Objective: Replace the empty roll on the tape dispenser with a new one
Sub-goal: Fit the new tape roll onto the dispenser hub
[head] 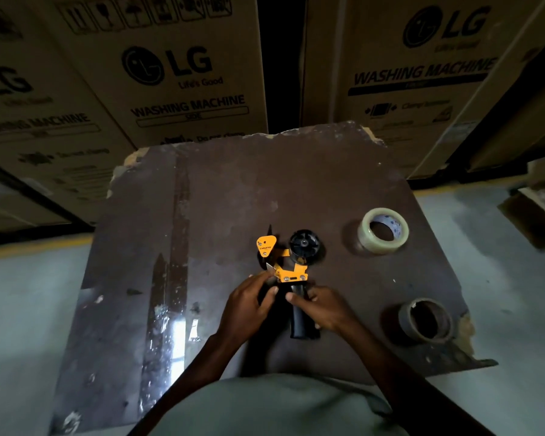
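Beyond the dispenser's bare black hub (305, 243), off to its right, the new tape roll (383, 230) lies flat on the board (221, 190), nearer the right hand (324, 306) than the left hand (249, 302). Both hands' fingers pinch the tape dispenser (291, 272) around its handle, which points back toward the person. The empty core (426, 320) lies right of that handle.

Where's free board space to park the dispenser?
Free: whole left half of the board, and the far strip toward the cartons. Crowded: right side, with new tape roll, empty core, dispenser and both hands at centre.
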`<action>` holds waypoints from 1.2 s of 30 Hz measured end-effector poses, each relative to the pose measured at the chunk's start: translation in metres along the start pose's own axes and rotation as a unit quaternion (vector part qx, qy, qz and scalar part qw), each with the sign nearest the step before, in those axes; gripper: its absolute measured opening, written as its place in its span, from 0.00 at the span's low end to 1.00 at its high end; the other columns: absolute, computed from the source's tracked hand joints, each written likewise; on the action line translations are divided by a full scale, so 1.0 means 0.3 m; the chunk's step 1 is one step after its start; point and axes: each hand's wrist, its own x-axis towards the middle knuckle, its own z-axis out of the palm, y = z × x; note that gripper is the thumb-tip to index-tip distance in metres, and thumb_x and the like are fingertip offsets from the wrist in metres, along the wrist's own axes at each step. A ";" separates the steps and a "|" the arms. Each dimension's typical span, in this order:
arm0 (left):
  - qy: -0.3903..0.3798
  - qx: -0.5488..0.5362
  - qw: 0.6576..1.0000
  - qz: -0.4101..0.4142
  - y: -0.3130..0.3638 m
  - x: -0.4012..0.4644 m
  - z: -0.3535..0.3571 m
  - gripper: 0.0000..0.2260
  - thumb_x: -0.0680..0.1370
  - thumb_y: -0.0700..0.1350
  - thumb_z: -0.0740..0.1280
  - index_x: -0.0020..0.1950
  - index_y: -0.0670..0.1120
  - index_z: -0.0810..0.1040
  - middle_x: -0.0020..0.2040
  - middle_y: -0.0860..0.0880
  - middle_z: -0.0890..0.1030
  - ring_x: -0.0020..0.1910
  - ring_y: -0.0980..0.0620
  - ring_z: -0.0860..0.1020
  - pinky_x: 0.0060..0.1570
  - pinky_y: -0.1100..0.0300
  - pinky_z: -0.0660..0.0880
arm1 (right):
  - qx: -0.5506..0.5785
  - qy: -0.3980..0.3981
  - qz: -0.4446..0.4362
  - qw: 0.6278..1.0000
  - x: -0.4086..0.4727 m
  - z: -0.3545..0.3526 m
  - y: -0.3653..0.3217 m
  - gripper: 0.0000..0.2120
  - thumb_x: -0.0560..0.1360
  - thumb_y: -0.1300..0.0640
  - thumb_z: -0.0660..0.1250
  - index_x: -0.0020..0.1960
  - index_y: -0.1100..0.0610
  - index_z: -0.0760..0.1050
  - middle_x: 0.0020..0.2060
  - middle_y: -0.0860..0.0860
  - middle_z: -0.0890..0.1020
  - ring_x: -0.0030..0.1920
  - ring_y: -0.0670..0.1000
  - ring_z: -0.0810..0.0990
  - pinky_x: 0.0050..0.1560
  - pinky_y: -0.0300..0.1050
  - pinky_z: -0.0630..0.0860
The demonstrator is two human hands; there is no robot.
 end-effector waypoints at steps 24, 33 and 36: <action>0.102 -0.150 0.970 -0.162 0.120 -0.013 -0.101 0.13 0.78 0.49 0.69 0.61 0.49 0.80 0.51 0.58 0.83 0.52 0.63 0.80 0.53 0.69 0.75 | 0.464 -0.128 0.105 0.870 -0.110 0.006 -0.186 0.11 0.76 0.58 0.64 0.35 0.53 0.72 0.26 0.48 0.70 0.24 0.47 0.67 0.26 0.41 0.66; 0.102 -0.316 0.919 -0.214 0.272 0.069 -0.174 0.20 0.73 0.65 0.68 0.42 0.47 0.82 0.35 0.52 0.81 0.37 0.54 0.77 0.40 0.54 0.74 | 0.449 -0.101 0.037 0.887 -0.245 -0.083 -0.300 0.06 0.76 0.60 0.65 0.40 0.55 0.75 0.26 0.51 0.71 0.24 0.50 0.68 0.26 0.41 0.67; 0.091 -0.408 0.876 -0.240 0.309 0.082 -0.186 0.24 0.69 0.64 0.72 0.44 0.42 0.83 0.37 0.47 0.82 0.40 0.52 0.80 0.46 0.52 0.76 | 0.453 -0.096 0.014 0.886 -0.283 -0.105 -0.325 0.08 0.76 0.61 0.65 0.39 0.56 0.75 0.26 0.52 0.71 0.24 0.50 0.68 0.27 0.41 0.66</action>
